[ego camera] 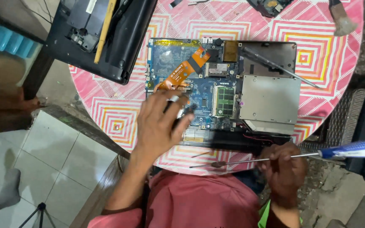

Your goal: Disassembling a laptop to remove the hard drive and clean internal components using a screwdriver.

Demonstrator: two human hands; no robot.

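Note:
An opened laptop base (271, 95) lies on a round table, its blue circuit board (199, 84) exposed, with an orange ribbon cable (182, 69) and a green memory module (225, 100). My left hand (161, 124) rests on the board's near left part, fingers curled around a small dark part I cannot identify. At the table's near edge, my right hand (283, 169) grips a long screwdriver (275, 158) by its metal shaft; its blue and white handle (353, 149) points right, the tip left.
The table wears a pink and white patterned cloth (317, 42). A second black laptop shell (102, 38) with a yellow stick lies at the far left. Another screwdriver (275, 67) rests on the base. A brush (339, 17) lies far right. Tiled floor is left.

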